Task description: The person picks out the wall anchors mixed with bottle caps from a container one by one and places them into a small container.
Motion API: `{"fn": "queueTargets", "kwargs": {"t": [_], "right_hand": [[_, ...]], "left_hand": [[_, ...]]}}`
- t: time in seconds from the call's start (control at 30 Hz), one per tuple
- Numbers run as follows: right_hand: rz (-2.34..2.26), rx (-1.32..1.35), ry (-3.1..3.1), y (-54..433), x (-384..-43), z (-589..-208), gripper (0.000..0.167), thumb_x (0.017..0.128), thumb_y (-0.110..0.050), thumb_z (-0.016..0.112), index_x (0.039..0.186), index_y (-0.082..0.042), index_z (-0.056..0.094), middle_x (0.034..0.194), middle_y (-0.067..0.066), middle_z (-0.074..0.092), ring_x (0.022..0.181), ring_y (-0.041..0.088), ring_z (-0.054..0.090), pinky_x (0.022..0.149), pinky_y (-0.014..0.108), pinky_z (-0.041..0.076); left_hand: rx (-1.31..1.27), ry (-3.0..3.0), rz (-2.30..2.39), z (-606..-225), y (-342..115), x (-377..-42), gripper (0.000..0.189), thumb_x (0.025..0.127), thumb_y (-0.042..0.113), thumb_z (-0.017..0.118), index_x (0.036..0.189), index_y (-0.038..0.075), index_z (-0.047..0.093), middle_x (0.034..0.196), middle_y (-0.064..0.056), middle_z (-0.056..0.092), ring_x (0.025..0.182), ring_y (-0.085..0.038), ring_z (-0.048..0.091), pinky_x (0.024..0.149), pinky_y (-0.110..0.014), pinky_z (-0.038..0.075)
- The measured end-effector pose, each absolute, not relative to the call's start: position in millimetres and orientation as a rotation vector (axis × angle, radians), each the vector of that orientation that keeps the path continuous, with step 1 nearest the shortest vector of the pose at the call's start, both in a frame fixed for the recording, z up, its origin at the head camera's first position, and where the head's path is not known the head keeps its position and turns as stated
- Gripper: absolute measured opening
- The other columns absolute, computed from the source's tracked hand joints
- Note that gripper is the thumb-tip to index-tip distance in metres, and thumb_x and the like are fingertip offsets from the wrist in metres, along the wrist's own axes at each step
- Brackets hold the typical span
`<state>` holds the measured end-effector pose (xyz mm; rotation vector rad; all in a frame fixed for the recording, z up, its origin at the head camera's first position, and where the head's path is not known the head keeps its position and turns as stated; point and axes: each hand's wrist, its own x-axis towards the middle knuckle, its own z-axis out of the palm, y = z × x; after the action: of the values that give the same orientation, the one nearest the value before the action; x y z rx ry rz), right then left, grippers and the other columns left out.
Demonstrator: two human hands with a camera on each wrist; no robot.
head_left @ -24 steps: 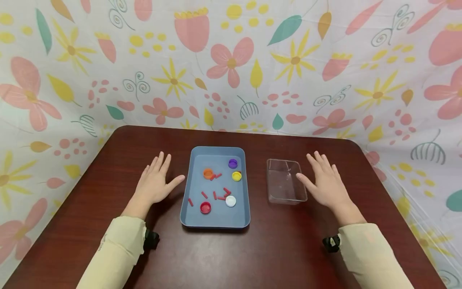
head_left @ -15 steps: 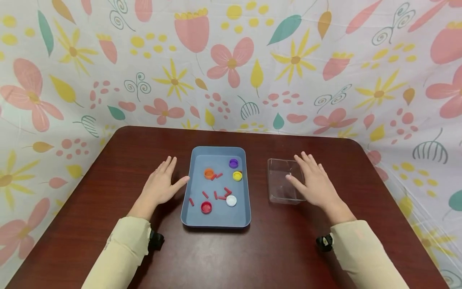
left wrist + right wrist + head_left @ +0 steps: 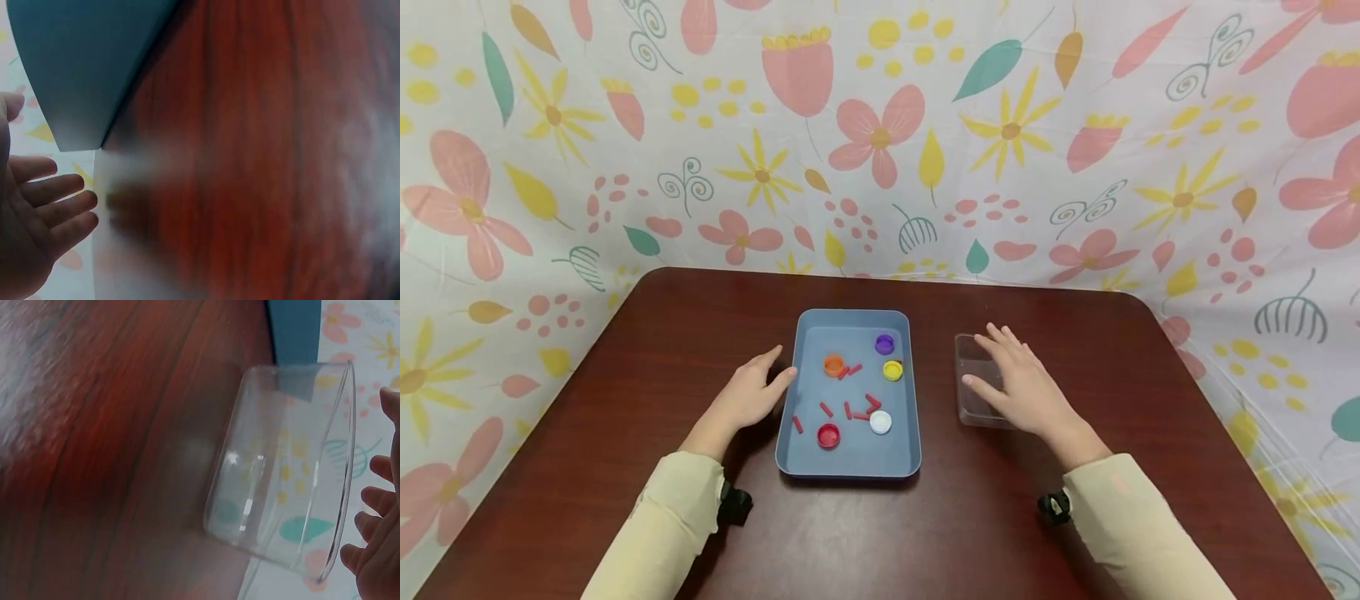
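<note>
A floral-patterned cloth (image 3: 880, 242) hangs behind a dark reddish-brown surface (image 3: 865, 542), and covers the sides too. Near the middle of the surface lies a shallow blue-grey tray (image 3: 857, 460). A clear rectangular box (image 3: 972, 367) stands upright to the tray's right, apart from it. Two pale sleeves (image 3: 658, 521) reach in from the near edge, a black device (image 3: 735, 505) at each wrist.

The left hand (image 3: 747, 398) is at the tray's left side; its grip is relaxed, thumb apart from the fingers, holding nothing. Whether the thumb touches the rim is hard to tell from above. The right hand (image 3: 1030, 393) is over the right part of the clear box, its grip loosely spread and likewise holding nothing.

Inside the tray are five round caps: purple (image 3: 884, 343) toward the far right corner, yellow (image 3: 892, 371) just nearer, orange (image 3: 834, 365) left of that, white (image 3: 881, 422) and red (image 3: 828, 436) in the near half. Short red sticks (image 3: 826, 409) lie scattered among them.
</note>
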<state>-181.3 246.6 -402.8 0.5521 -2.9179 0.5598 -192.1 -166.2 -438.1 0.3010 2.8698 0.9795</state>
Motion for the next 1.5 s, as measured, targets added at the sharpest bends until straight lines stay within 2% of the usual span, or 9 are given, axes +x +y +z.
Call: {"fn": "queueTargets", "kwargs": {"t": [0.17, 0.37, 0.5, 0.7, 1.03, 1.27, 1.4, 1.5], "right_hand": [[0.565, 0.585, -2.906, 236, -181, -401, 0.071, 0.089, -0.053, 0.057, 0.143, -0.009, 0.041, 0.154, 0.015, 0.029, 0.144, 0.034, 0.019, 0.114, 0.057, 0.02], [0.588, 0.662, -2.913, 221, -183, -396, 0.068, 0.09, -0.051, 0.056, 0.141, -0.008, 0.043, 0.152, 0.014, 0.033, 0.144, 0.032, 0.023, 0.113, 0.056, 0.023], [0.58, 0.733, -2.94, 209, -184, -393, 0.064, 0.091, -0.046, 0.057, 0.14, -0.007, 0.044, 0.15, 0.014, 0.036, 0.142, 0.033, 0.026, 0.112, 0.057, 0.025], [0.532, 0.831, -2.976, 188, -189, -389, 0.057, 0.092, -0.043, 0.057, 0.137, -0.009, 0.05, 0.145, 0.011, 0.044, 0.14, 0.03, 0.032, 0.112, 0.051, 0.03], [0.493, 1.032, -2.915, 160, -195, -397, 0.045, 0.089, -0.033, 0.065, 0.126, -0.009, 0.06, 0.131, 0.011, 0.058, 0.13, 0.03, 0.047, 0.107, 0.047, 0.038], [0.506, 1.086, -2.863, 148, -195, -408, 0.04, 0.088, -0.029, 0.067, 0.121, -0.006, 0.063, 0.121, 0.008, 0.064, 0.119, 0.026, 0.056, 0.107, 0.046, 0.039], [0.532, 1.088, -2.84, 141, -193, -416, 0.037, 0.088, -0.028, 0.067, 0.117, -0.005, 0.065, 0.118, 0.008, 0.065, 0.116, 0.026, 0.058, 0.104, 0.045, 0.042], [0.553, 1.081, -2.836, 136, -191, -421, 0.035, 0.088, -0.029, 0.067, 0.115, -0.006, 0.066, 0.116, 0.009, 0.065, 0.117, 0.026, 0.057, 0.106, 0.044, 0.04]], "left_hand": [[0.259, 2.825, 1.091, -441, -161, -195, 0.061, 0.099, 0.038, 0.044, 0.145, -0.001, 0.034, 0.144, -0.023, 0.042, 0.133, -0.037, 0.04, 0.108, -0.052, 0.034], [0.182, 2.775, 1.219, -439, -157, -196, 0.05, 0.097, 0.027, 0.046, 0.14, 0.002, 0.044, 0.135, -0.019, 0.054, 0.118, -0.032, 0.056, 0.099, -0.048, 0.045], [0.154, 2.751, 1.221, -438, -156, -195, 0.046, 0.097, 0.024, 0.046, 0.138, 0.004, 0.049, 0.136, -0.017, 0.053, 0.123, -0.032, 0.052, 0.102, -0.048, 0.042], [0.166, 2.719, 1.203, -438, -156, -196, 0.046, 0.099, 0.025, 0.043, 0.14, 0.005, 0.046, 0.141, -0.019, 0.048, 0.132, -0.036, 0.041, 0.107, -0.052, 0.036], [0.203, 2.755, 1.195, -436, -154, -190, 0.048, 0.098, 0.027, 0.04, 0.139, 0.002, 0.047, 0.138, -0.023, 0.05, 0.13, -0.039, 0.043, 0.105, -0.054, 0.037], [0.176, 2.734, 1.172, -438, -153, -193, 0.048, 0.1, 0.024, 0.04, 0.142, 0.002, 0.042, 0.142, -0.02, 0.045, 0.134, -0.036, 0.039, 0.11, -0.051, 0.033], [0.167, 2.737, 1.161, -440, -153, -193, 0.048, 0.1, 0.025, 0.04, 0.142, 0.002, 0.042, 0.142, -0.02, 0.046, 0.134, -0.035, 0.04, 0.109, -0.051, 0.034], [0.162, 2.73, 1.171, -440, -153, -193, 0.049, 0.1, 0.026, 0.04, 0.142, 0.003, 0.042, 0.142, -0.019, 0.046, 0.134, -0.035, 0.04, 0.11, -0.051, 0.033]]}}
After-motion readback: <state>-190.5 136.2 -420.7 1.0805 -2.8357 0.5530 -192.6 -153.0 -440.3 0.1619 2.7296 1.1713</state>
